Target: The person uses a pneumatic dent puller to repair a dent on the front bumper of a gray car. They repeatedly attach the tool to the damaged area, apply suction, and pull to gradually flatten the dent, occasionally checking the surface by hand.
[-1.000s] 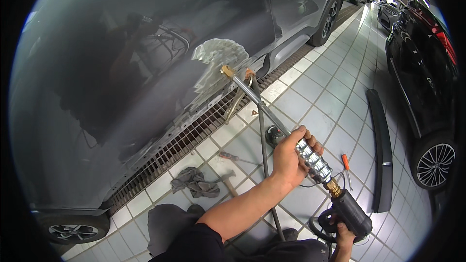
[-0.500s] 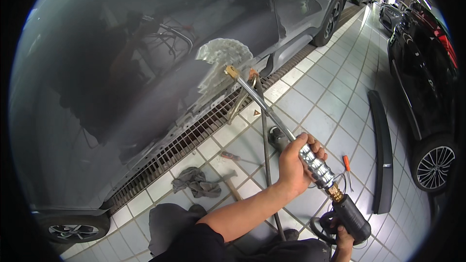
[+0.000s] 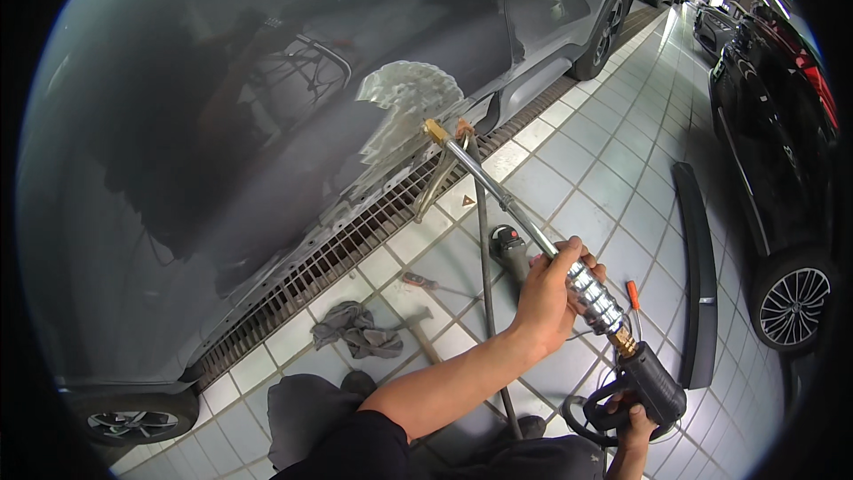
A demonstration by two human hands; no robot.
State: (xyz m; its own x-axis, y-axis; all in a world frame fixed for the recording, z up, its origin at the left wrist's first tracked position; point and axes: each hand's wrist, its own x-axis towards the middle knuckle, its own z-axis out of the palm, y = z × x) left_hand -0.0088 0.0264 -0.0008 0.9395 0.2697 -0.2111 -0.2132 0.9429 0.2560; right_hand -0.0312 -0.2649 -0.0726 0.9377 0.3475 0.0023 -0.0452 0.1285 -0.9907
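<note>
I hold a dent puller (image 3: 526,222), a long steel rod with a brass tip and a black pistol handle. My left hand (image 3: 553,298) is wrapped round its ribbed chrome sliding weight (image 3: 594,295). My right hand (image 3: 634,427) grips the black handle (image 3: 659,387) at the rear. The brass tip (image 3: 434,131) is by the lower edge of a bare, sanded metal patch (image 3: 410,98) on a grey car's side (image 3: 258,124); I cannot tell whether it touches. Just right of the tip, a copper-coloured clamp (image 3: 464,128) with a cable sits at the panel's bottom edge.
A dark cable (image 3: 486,284) runs across the tiles. On the floor lie a grey rag (image 3: 357,331), a hammer (image 3: 423,331), a screwdriver (image 3: 425,282), an orange-handled screwdriver (image 3: 633,293), a power tool (image 3: 510,249) and a long dark trim strip (image 3: 697,276). A black car (image 3: 773,133) stands at right.
The dent puller has shifted slightly right, its tip moving right along the patch's lower edge. Both hands have moved with it, keeping their grip.
</note>
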